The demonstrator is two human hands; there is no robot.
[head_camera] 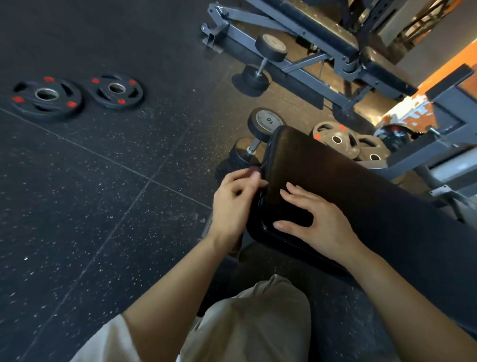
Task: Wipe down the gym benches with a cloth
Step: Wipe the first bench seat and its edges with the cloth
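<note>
Trouser leg [246, 325], pale khaki, lowest in the frame; person stands at the near end of a black padded bench [369, 202].

Bench pad: runs from the near left corner away to the right, its top bare and dark. Left long edge borders open floor; right edge is crowded by grey metal frames.

Right hand [315, 218]: open, fingers spread, palm flat on the pad top near its corner, thumb toward the near edge.

Left hand [235, 197]: at the pad's left side edge, fingers curled and pinched together against the seam. Something small and dark red shows at the fingertips; whether it is a cloth cannot be told.

Floor [82, 201]: black speckled rubber tiles with visible seams, wide and unobstructed to the left.

Two weight plates [75, 95]: black with red marks, lying flat side by side, well apart from the bench at far left.

Dumbbells [257, 133]: one marked 10 just beyond the pad's far corner; another farther off.

More plates [347, 143]: leaning together behind the pad.

Second bench [321, 35]: grey frame, farthest back.
</note>
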